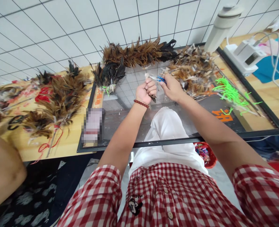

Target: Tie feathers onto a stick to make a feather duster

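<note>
My left hand [146, 91] is closed around a small brown feather [153, 98], whose pale end sticks up above the fingers. Blue-handled scissors [160, 79] are in my right hand [172, 87], their blades pointing left at the pale tip over my left fist. Both hands are above a dark, glossy framed panel [115, 121]. Behind them lies a long brown and black feather bundle [136, 53]. Loose brown feathers [191, 69] are heaped beside my right hand. A black feather bunch [109, 74] with green ties sits to the left.
Bright green strips [225, 90] lie at the right, near a power strip [240, 58] and a white bottle [221, 28]. More feather bunches [63, 97] with red string are on the left. A blurred-out rectangular object [93, 124] rests on the frame's left edge. Another person's arm [2, 170] shows at the left.
</note>
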A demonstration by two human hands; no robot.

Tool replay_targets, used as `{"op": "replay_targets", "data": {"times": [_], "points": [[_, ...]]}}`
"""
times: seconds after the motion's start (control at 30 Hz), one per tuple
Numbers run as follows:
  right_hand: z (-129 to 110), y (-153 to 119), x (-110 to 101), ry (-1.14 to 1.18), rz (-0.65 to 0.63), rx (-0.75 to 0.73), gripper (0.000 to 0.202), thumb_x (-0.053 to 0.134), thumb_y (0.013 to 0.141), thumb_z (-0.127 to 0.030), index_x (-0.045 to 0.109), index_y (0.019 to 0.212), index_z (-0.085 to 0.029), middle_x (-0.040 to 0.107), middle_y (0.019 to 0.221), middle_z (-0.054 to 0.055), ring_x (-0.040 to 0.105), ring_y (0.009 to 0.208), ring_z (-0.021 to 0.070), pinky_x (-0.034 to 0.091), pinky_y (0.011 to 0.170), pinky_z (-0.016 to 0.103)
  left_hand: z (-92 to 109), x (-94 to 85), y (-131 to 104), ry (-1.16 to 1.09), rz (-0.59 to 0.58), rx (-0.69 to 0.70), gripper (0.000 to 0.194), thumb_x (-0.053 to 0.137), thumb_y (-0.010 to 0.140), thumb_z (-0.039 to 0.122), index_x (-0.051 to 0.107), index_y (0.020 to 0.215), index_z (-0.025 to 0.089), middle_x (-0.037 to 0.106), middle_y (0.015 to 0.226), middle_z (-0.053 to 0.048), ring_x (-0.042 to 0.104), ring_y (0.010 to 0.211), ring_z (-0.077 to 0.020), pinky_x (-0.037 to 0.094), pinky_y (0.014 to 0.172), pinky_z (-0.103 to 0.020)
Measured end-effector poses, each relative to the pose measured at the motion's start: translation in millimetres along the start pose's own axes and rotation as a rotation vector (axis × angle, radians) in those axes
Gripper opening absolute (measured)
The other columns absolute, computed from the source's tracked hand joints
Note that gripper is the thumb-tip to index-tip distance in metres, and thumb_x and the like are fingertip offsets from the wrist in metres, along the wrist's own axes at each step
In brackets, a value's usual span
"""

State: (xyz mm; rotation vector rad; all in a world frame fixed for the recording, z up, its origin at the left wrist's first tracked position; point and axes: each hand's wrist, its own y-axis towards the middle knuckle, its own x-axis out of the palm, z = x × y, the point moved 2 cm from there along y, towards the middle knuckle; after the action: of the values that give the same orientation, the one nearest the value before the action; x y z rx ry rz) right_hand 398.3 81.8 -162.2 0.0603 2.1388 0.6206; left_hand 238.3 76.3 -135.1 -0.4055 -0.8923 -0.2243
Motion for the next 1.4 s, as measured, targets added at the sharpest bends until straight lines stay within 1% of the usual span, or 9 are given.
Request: {"op": "replay_targets", "data": {"times": [0.17, 0.33, 0.53, 0.63, 0.93, 1.03, 1.17, 1.27, 1.4], "points": [[5, 0, 4, 0.124, 0.034, -0.101, 0.068, 0.018, 0.097, -0.077, 0.056, 0.108, -0.022, 0.062, 0.096, 0.010, 0.057, 0.091, 0.0261, 0.049, 0.089, 0.045, 1, -0.5, -2, -0.045, -0.042, -0.053, 0.032, 0.038, 0.103, 0.013, 0.039, 0.072, 0.019, 0.028, 0.054, 0.006, 0.026, 0.038, -0.0040, 0.022, 0.037, -0.015], [-1, 1, 2, 0.192, 0.054, -0.147, 0.066, 0.020, 0.097, -0.077, 0.055, 0.109, -0.022, 0.060, 0.095, 0.008, 0.056, 0.089, 0.0245, 0.049, 0.088, 0.044, -1, -1.3, -1, -0.049, -0.049, -0.102, 0.031, 0.040, 0.103, 0.015, 0.039, 0.072, 0.019, 0.028, 0.054, 0.007, 0.027, 0.038, -0.0040, 0.022, 0.037, -0.015], [-19, -1, -8, 0.074, -0.066, -0.001, 0.065, 0.016, 0.101, -0.069, 0.055, 0.119, -0.021, 0.063, 0.110, 0.012, 0.057, 0.102, 0.0269, 0.047, 0.096, 0.043, -5, -1.2, -1, 0.008, -0.068, -0.129, 0.032, 0.043, 0.102, 0.016, 0.039, 0.070, 0.019, 0.027, 0.054, 0.006, 0.025, 0.038, -0.0046, 0.021, 0.037, -0.016], [-27, -2, -13, 0.041, -0.106, 0.026, 0.064, 0.015, 0.102, -0.066, 0.055, 0.119, -0.020, 0.063, 0.113, 0.014, 0.057, 0.104, 0.0271, 0.046, 0.097, 0.043, -6, -0.7, -2, 0.026, -0.068, -0.134, 0.032, 0.044, 0.100, 0.015, 0.039, 0.069, 0.019, 0.026, 0.054, 0.006, 0.024, 0.038, -0.0046, 0.020, 0.037, -0.016], [-28, -2, -12, 0.031, -0.096, 0.050, 0.061, 0.014, 0.103, -0.061, 0.058, 0.112, -0.020, 0.064, 0.102, 0.012, 0.058, 0.097, 0.0260, 0.047, 0.091, 0.040, -7, 1.3, -3, 0.049, -0.058, -0.164, 0.030, 0.044, 0.099, 0.014, 0.040, 0.070, 0.019, 0.026, 0.054, 0.006, 0.024, 0.039, -0.0047, 0.020, 0.038, -0.016], [-21, 1, -11, 0.009, -0.045, 0.117, 0.060, 0.013, 0.104, -0.059, 0.058, 0.112, -0.020, 0.064, 0.101, 0.011, 0.058, 0.097, 0.0260, 0.046, 0.090, 0.039, -7, 1.3, -4, 0.049, -0.054, -0.164, 0.031, 0.044, 0.100, 0.014, 0.039, 0.070, 0.019, 0.027, 0.055, 0.006, 0.024, 0.039, -0.0047, 0.020, 0.037, -0.016], [-12, 2, -13, -0.026, -0.006, 0.173, 0.059, 0.014, 0.104, -0.056, 0.057, 0.118, -0.019, 0.065, 0.104, 0.013, 0.059, 0.099, 0.0274, 0.046, 0.090, 0.040, -8, 1.7, 1, 0.027, -0.015, -0.084, 0.030, 0.044, 0.101, 0.015, 0.042, 0.071, 0.019, 0.027, 0.054, 0.006, 0.025, 0.038, -0.0040, 0.021, 0.037, -0.016], [-14, -1, -15, -0.069, -0.035, 0.076, 0.056, 0.019, 0.104, -0.055, 0.057, 0.121, -0.019, 0.065, 0.111, 0.015, 0.058, 0.105, 0.0289, 0.045, 0.095, 0.042, -13, 2.1, 9, 0.022, 0.107, 0.063, 0.030, 0.043, 0.102, 0.019, 0.043, 0.072, 0.019, 0.027, 0.053, 0.008, 0.022, 0.037, -0.0033, 0.020, 0.036, -0.015], [-20, -6, -15, -0.191, -0.100, 0.003, 0.054, 0.023, 0.103, -0.052, 0.058, 0.121, -0.015, 0.064, 0.119, 0.019, 0.056, 0.112, 0.0327, 0.042, 0.100, 0.045, -24, 5.5, 15, 0.192, 0.220, 0.165, 0.029, 0.046, 0.103, 0.021, 0.044, 0.074, 0.018, 0.033, 0.051, 0.009, 0.022, 0.036, -0.0016, 0.015, 0.038, -0.014]]}}
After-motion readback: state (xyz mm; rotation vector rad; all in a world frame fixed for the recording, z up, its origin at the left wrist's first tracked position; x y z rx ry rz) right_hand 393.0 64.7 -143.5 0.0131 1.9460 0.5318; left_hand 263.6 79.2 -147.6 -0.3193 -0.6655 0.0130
